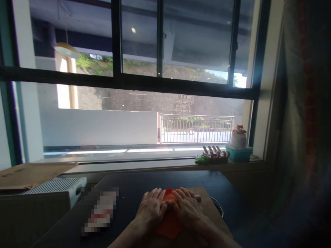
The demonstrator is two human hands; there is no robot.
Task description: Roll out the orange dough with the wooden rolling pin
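A flat, soft-looking orange sheet [169, 227], perhaps dough or clay, lies on a brown board [205, 198] at the near side of the dark table. My left hand [152, 206] rests palm down over the sheet's left side, fingers stretched forward. On the right, my right hand [187, 205] lies palm down in the same way, its thumb close to the left thumb. A pale, rounded stick end [198, 198], like that of a rolling pin, sticks out beside the right hand. The rest of it is hidden beneath my hands.
A pixelated flat item [102, 212] lies on the dark table [129, 182] at left. A curved metal handle [217, 207] shows beyond the board's right edge. A cardboard piece [38, 172] and white slatted unit [57, 186] stand left. The windowsill holds a teal box [239, 153].
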